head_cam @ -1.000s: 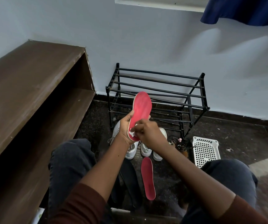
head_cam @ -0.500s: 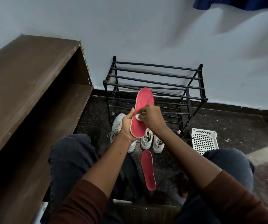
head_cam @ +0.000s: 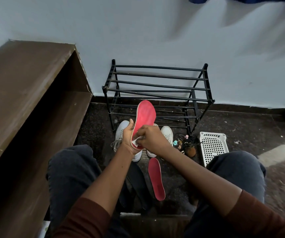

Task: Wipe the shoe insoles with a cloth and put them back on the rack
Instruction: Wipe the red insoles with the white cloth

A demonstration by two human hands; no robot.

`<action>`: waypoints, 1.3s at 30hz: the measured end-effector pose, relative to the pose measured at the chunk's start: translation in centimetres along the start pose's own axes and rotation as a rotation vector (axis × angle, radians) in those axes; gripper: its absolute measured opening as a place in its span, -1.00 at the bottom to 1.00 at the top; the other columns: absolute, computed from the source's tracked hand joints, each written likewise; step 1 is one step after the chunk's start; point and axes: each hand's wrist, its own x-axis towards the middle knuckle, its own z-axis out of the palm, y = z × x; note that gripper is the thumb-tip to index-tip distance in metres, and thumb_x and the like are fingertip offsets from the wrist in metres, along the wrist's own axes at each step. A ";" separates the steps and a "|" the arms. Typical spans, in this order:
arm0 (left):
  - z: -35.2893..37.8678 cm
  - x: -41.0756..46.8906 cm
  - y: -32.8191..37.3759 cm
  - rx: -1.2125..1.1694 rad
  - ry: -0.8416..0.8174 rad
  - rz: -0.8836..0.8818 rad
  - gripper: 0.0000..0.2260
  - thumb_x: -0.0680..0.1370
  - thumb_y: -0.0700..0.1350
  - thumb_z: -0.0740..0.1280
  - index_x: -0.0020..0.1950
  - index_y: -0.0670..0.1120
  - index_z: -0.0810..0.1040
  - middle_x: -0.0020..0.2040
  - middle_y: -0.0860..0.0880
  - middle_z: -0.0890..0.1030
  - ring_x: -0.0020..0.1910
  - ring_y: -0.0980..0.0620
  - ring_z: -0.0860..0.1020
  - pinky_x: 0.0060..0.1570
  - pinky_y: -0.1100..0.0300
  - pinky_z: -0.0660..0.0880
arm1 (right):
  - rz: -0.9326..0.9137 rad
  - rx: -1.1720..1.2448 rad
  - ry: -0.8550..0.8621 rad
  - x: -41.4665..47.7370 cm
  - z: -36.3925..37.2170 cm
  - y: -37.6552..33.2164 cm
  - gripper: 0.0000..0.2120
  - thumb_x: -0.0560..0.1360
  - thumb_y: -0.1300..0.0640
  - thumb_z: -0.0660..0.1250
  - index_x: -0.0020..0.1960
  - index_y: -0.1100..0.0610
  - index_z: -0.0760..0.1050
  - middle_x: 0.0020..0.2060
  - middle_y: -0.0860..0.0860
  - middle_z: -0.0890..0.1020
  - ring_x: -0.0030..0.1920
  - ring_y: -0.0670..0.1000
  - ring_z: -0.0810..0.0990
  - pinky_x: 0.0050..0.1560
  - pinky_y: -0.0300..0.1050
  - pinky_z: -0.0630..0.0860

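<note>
Left hand (head_cam: 129, 140) cups the heel end of a red insole (head_cam: 146, 116), gripping it upright in front of the black shoe rack (head_cam: 157, 86), while the right hand (head_cam: 151, 137) pinches a small white cloth (head_cam: 135, 140) against the insole's lower face. Both hands are closed on what they carry: the left around the insole, the right on the cloth. The wiping step looks to be under way, near the heel. Doing it well likely means keeping the left grip firm so the soft insole does not fold, then drawing the cloth in long strokes toward the toe, which stands clear above the hands. A second red insole (head_cam: 156, 179) lies flat on the dark floor well short of the rack, between the person's knees; whether it has been cleaned cannot be told. White shoes (head_cam: 167, 133) sit on the floor just before the rack, partly hidden by the hands, and could crowd the way to the lower bars. Right of the rack, a white perforated basket (head_cam: 213, 146) rests on the floor, with small bottles and clutter (head_cam: 183, 143) between it and the shoes. Left of the rack runs a long brown wooden shelf (head_cam: 26, 83). All the rack's bars appear bare.
</note>
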 end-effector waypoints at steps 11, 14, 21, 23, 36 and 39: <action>1.6 -1.0 -0.3 0.021 -0.084 0.102 -0.56 0.51 0.09 0.17 -0.08 -0.20 0.69 -0.13 -0.14 0.68 -0.17 -0.07 0.67 -0.08 0.08 0.60 | 0.196 -0.043 0.270 4.5 -2.2 3.3 -0.81 0.40 0.35 0.34 -0.05 0.22 0.66 -0.07 0.16 0.63 -0.07 0.10 0.61 0.00 -0.23 0.47; 1.6 -0.9 0.1 0.026 -0.100 0.112 -0.55 0.52 0.10 0.17 -0.04 -0.22 0.69 -0.07 -0.17 0.67 -0.10 -0.10 0.67 -0.04 0.05 0.60 | 0.114 -0.042 0.153 3.2 -1.8 2.6 -0.81 0.38 0.38 0.33 -0.08 0.22 0.67 -0.10 0.16 0.67 -0.09 0.08 0.63 -0.14 -0.45 0.34; 1.2 -0.9 0.3 0.115 -0.037 0.059 -0.52 0.45 0.13 0.24 0.05 -0.25 0.65 0.04 -0.20 0.60 -0.02 -0.13 0.61 0.08 0.01 0.54 | -0.021 -0.046 0.010 0.1 -0.8 1.9 -0.82 0.36 0.37 0.38 -0.11 0.19 0.68 -0.08 0.14 0.68 -0.06 0.11 0.61 -0.06 -0.39 0.33; 1.4 -0.9 0.2 0.099 -0.025 0.065 -0.54 0.51 0.11 0.19 0.01 -0.24 0.67 0.00 -0.20 0.64 -0.04 -0.14 0.63 0.05 0.00 0.55 | 0.025 -0.037 0.066 0.5 -0.9 2.2 -0.82 0.36 0.35 0.40 -0.08 0.20 0.68 -0.07 0.16 0.66 -0.06 0.11 0.61 -0.05 -0.34 0.36; 1.8 -1.9 0.5 0.108 -0.003 0.061 -0.56 0.63 0.10 0.07 0.08 -0.21 0.57 -0.14 -0.16 0.66 -0.23 -0.07 0.65 -0.16 0.13 0.60 | 0.023 -0.096 0.316 3.1 -1.8 4.8 -0.88 0.40 0.36 0.38 -0.08 0.30 0.65 -0.12 0.20 0.62 -0.10 0.16 0.61 -0.04 -0.09 0.52; 1.9 -1.7 0.5 0.071 -0.032 0.044 -0.45 0.64 0.10 0.03 -0.07 -0.24 0.68 -0.17 -0.16 0.67 -0.23 -0.08 0.67 -0.18 0.10 0.62 | -0.107 -0.115 0.240 1.8 -0.6 4.2 -0.88 0.33 0.40 0.41 -0.16 0.28 0.66 -0.18 0.20 0.63 -0.17 0.19 0.63 -0.10 -0.09 0.53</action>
